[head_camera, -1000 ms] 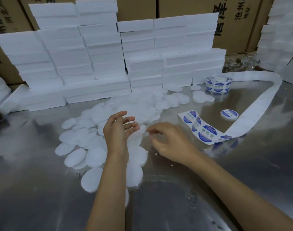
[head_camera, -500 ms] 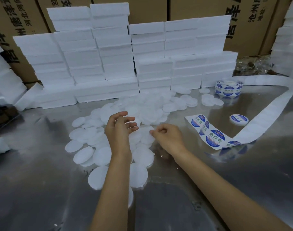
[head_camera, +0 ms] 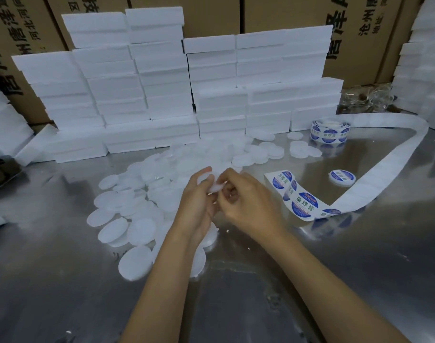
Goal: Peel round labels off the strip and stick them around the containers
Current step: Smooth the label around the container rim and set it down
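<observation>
White round container [head_camera: 212, 185] sits between our hands: left hand [head_camera: 199, 206] grips it with curled fingers, right hand [head_camera: 251, 206] pinches it; label strip [head_camera: 303, 204] lies at three o'clock.

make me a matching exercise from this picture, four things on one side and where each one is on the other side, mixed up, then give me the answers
1. white disc
2. label roll
3. labelled container
4. foam blocks

A. stacked along the back of the table
B. standing at the far right, by the blocks
C. held between both hands
D. alone on the steel, right of the strip's printed end

Pairs: 1-C, 2-B, 3-D, 4-A
</observation>
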`<state>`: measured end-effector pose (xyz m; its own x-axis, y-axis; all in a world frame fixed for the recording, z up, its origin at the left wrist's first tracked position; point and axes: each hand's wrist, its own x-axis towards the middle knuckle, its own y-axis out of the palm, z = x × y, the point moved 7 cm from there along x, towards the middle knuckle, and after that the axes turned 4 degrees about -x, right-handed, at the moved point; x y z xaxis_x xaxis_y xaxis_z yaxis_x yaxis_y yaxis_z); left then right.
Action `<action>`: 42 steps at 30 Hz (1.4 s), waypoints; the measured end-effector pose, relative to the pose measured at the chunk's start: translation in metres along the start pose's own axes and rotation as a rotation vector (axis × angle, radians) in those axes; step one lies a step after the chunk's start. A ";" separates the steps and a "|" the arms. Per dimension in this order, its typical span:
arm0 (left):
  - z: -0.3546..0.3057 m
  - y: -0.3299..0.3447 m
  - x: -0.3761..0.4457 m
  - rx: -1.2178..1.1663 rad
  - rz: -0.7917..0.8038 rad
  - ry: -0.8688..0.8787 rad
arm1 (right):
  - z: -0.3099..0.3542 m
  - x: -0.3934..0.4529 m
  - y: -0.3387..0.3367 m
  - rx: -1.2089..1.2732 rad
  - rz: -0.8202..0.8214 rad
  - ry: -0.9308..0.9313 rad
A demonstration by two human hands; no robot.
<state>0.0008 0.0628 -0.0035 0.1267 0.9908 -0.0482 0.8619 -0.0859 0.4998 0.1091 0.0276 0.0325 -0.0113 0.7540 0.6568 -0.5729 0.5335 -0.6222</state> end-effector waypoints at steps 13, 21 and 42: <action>0.006 0.005 0.001 0.153 -0.017 0.045 | -0.154 -0.001 -0.035 0.310 0.434 0.915; 0.002 0.019 -0.005 0.563 0.054 0.297 | -0.083 0.006 -0.016 0.175 0.760 0.372; 0.024 -0.002 0.004 0.300 -0.019 -0.040 | -0.018 0.005 -0.033 -0.495 -0.006 -0.011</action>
<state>0.0113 0.0644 -0.0251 0.1229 0.9882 -0.0918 0.9702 -0.1002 0.2208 0.1423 0.0205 0.0488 -0.0194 0.7478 0.6637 -0.1146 0.6578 -0.7444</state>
